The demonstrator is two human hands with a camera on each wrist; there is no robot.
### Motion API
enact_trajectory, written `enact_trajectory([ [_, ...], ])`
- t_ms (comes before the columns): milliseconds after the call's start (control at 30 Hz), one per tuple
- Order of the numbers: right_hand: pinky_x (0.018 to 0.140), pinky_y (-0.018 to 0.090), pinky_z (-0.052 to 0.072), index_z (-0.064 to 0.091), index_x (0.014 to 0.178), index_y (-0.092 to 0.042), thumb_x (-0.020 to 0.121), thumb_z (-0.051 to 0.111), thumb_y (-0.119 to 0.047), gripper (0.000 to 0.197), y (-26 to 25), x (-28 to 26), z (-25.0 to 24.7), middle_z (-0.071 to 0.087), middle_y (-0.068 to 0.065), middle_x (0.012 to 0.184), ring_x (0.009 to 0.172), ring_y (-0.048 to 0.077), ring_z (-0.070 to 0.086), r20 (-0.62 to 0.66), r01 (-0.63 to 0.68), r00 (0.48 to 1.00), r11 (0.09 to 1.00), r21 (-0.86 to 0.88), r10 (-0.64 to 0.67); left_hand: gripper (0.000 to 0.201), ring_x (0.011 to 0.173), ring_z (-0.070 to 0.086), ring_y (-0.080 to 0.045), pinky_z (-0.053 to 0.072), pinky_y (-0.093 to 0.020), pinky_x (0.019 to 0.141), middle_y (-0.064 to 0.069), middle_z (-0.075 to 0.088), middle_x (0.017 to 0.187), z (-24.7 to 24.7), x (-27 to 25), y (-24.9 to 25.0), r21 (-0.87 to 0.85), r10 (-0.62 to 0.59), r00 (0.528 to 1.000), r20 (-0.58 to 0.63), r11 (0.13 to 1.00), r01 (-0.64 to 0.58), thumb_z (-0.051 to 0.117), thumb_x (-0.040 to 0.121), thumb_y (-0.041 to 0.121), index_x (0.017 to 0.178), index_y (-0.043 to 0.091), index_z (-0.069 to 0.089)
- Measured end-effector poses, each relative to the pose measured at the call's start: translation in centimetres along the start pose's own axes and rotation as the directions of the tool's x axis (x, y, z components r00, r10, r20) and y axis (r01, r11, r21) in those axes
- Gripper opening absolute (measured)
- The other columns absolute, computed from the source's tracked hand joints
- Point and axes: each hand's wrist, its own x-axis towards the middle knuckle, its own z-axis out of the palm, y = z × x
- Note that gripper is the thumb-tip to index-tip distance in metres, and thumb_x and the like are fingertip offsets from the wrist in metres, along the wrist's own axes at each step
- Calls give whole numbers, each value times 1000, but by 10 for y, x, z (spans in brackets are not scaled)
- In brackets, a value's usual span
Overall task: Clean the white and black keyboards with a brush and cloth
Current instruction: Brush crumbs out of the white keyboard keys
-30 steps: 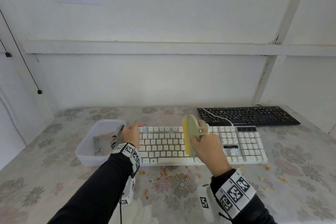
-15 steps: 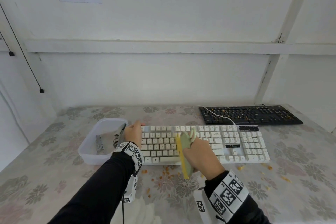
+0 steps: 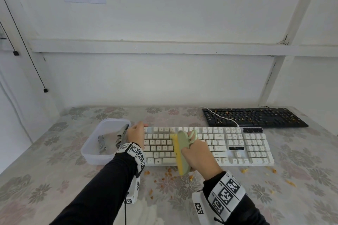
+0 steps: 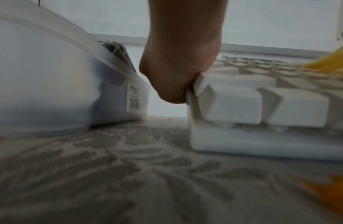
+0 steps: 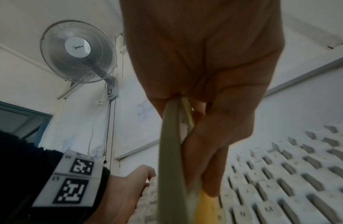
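The white keyboard (image 3: 237, 148) lies across the middle of the flowered table. My left hand (image 3: 136, 134) holds its left end (image 4: 262, 106), beside the tub. My right hand (image 3: 197, 155) grips a green brush (image 3: 180, 150) with yellow bristles. The brush stands on edge over the keyboard's left-middle keys, and its lower end reaches past the front edge. In the right wrist view the brush (image 5: 170, 151) runs down from my curled fingers to the keys (image 5: 281, 181). The black keyboard (image 3: 256, 117) lies behind at the right, speckled with crumbs. A grey cloth (image 3: 109, 139) sits in the tub.
A clear plastic tub (image 3: 102, 151) stands just left of the white keyboard. Orange crumbs (image 3: 170, 171) are scattered on the table in front of the keyboard. The white keyboard's cable (image 3: 223, 117) crosses the black one. Something white and crumpled (image 3: 146, 213) lies at the near edge.
The brush has swept from the keyboard's upper middle down toward its front edge and a little left. More crumbs lie in front. My left hand has stayed in place.
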Motion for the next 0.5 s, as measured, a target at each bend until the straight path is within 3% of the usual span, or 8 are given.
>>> enact_trajectory([
  [67,55,30,53,42,68,-16,91,43,-11,23,-5,-6,-6,49,1,62,60,21,59,10,2,1000,999,38,-3,25,49,43,-16,37,-29,56,5,50,46,0,0,0,2,6,1000,-3,1000,-6,51,85,17,63,18,64],
  [167,37,13,35,41,69,-16,95,42,-15,26,-8,-3,-8,42,-2,54,39,5,42,-131,146,981,989,19,-142,24,57,48,-19,40,-31,60,0,55,57,0,0,0,4,14,1000,2,1000,-14,51,87,17,67,16,66],
  [233,34,14,32,49,99,-18,95,43,-13,9,-12,3,-4,44,-4,57,39,6,39,-226,260,941,966,8,-252,23,60,50,-19,40,-30,60,-1,57,62,0,1,-1,3,18,1000,9,1000,-18,51,87,17,71,15,67],
  [300,35,14,35,40,127,-24,96,43,-14,32,-15,8,4,50,-5,62,44,7,44,-254,310,921,951,21,-295,22,61,50,-19,40,-31,61,-2,57,63,1,1,-1,-3,16,1000,9,1000,-16,51,87,16,71,14,65],
  [367,36,12,36,34,133,-27,96,45,-18,39,-16,11,7,51,-7,63,47,8,47,-227,271,938,963,11,-261,21,62,50,-20,40,-32,62,-2,56,63,0,1,-1,-17,8,1000,8,1000,-8,51,86,15,70,15,64],
  [433,34,11,34,40,125,-27,96,45,-18,31,-12,12,10,47,-7,59,41,4,45,-174,228,957,973,-44,-232,22,59,50,-20,40,-31,60,-2,56,61,0,1,-1,-18,5,1000,14,1000,-4,51,87,14,70,14,64],
  [500,30,12,29,46,88,-19,94,44,-16,8,-10,9,8,40,-6,53,30,4,43,-130,147,978,984,-105,-160,23,55,49,-18,39,-29,57,-1,54,58,0,0,-1,-22,1,1000,16,1000,-1,51,87,14,68,14,63],
])
